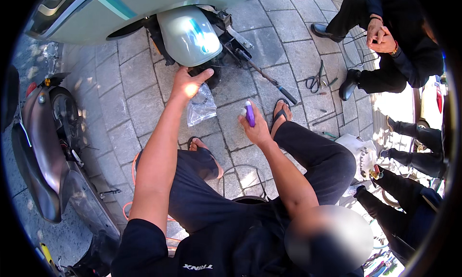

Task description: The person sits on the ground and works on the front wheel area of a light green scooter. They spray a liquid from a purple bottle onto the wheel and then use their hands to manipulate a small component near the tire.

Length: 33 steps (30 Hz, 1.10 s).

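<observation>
My left hand point(189, 84) reaches to the lower rim of a glossy pale green scooter fender point(189, 36). Its thumb points out to the right, while the other fingers are hidden at the fender's underside. Whether that hand grips anything cannot be seen. My right hand point(256, 129) is closed around a small purple handheld object point(250, 114) with a pale tip, held upright above the paving between my knees. A clear plastic bag point(202, 108) lies on the ground just below my left hand. Thin wire runs rightward from near the fender.
A bar with a dark grip point(287, 94) slants right of the fender. Scissors point(315, 79) and small tools lie on the paving. A seated person point(399, 41) is at upper right. A parked scooter point(45, 147) stands left. A white bag point(358, 152) sits beside my right knee.
</observation>
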Tool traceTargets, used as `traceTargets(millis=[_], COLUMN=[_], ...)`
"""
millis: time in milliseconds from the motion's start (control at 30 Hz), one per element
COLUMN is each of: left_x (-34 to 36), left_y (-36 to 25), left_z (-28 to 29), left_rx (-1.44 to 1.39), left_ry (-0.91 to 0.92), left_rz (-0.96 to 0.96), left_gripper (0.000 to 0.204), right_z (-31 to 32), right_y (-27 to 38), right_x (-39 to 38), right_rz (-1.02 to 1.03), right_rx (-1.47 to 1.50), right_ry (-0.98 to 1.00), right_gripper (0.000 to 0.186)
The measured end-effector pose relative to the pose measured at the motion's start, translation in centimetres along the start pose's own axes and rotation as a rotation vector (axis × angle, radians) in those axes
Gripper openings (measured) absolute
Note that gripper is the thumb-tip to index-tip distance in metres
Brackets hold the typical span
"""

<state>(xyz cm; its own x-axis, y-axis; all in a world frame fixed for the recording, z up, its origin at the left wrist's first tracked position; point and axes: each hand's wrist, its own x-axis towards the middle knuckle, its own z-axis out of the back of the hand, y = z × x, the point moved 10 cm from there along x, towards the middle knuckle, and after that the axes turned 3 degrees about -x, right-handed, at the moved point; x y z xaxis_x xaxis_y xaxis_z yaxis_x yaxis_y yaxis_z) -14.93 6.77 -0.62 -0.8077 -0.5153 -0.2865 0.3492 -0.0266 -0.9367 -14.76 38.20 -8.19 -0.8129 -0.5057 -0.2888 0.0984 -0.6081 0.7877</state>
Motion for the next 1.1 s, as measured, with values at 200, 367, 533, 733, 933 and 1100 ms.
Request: traceTargets(millis=[200, 367, 533, 733, 933, 1100], left_x=[1.3, 0.7, 0.8, 1.2, 0.9, 0.9], left_y=[1.9, 0.8, 0.5, 1.2, 1.0, 0.4], left_z=[0.5, -0.2, -0.1, 0.4, 0.8, 0.1], left_rx=[0.063, -0.032, -0.012, 0.03, 0.11, 0.129], left_ry=[0.015, 0.046, 0.047, 0.027, -0.018, -0.006], left_rz=[-0.042, -0.025, -0.015, -0.003, 0.007, -0.006], left_gripper=[0.079, 0.078, 0.078, 0.086, 0.091, 0.091], right_z=[0.8, 0.8, 0.4, 0.2, 1.1, 2.7], right_y=[6.9, 12.4, 14.0, 12.2, 6.2, 1.9], right_x=[2.5, 4.4, 5.8, 4.5, 0.8, -0.5], right_rz=[0.034, 0.073, 0.062, 0.072, 0.005, 0.03], right_rx=[0.122, 0.207, 0.098, 0.175, 0.033, -0.196], right_ry=[0.049, 0.003, -0.034, -0.049, 0.05, 0.155], right_gripper=[0.072, 0.057, 0.051, 0.045, 0.061, 0.074])
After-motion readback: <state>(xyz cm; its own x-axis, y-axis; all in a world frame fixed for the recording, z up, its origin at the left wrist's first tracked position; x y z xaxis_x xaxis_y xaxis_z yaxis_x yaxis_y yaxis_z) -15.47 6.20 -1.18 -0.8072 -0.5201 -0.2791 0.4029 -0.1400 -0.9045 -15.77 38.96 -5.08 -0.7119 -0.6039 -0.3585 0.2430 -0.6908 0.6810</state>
